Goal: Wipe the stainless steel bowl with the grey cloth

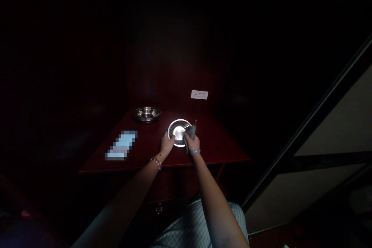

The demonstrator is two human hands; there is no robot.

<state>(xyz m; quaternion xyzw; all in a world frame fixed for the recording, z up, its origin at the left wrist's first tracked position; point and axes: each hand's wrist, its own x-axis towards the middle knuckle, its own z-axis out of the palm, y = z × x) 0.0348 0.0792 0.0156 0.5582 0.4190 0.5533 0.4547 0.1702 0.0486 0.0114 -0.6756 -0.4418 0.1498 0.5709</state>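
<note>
A shiny round metal plate [178,131] is held above the dark red table, tilted toward me. My left hand [166,144] grips its left lower rim, thumb on the inside and fingers hidden behind. In my right hand [193,143] is a grey cloth [190,132], pressed against the plate's right rim with the thumb on top. The fingers of that hand are partly hidden behind the cloth and plate. Several similar metal plates appear stacked [147,114] at the table's back left.
The dark red table [221,143] stands against a dark wall with a white power socket [199,94]. A blurred-out bright rectangle [121,145] lies on the table's left side. Below the table edge is a small metal latch [159,209]. A dark-framed pale panel [328,124] slants along the right.
</note>
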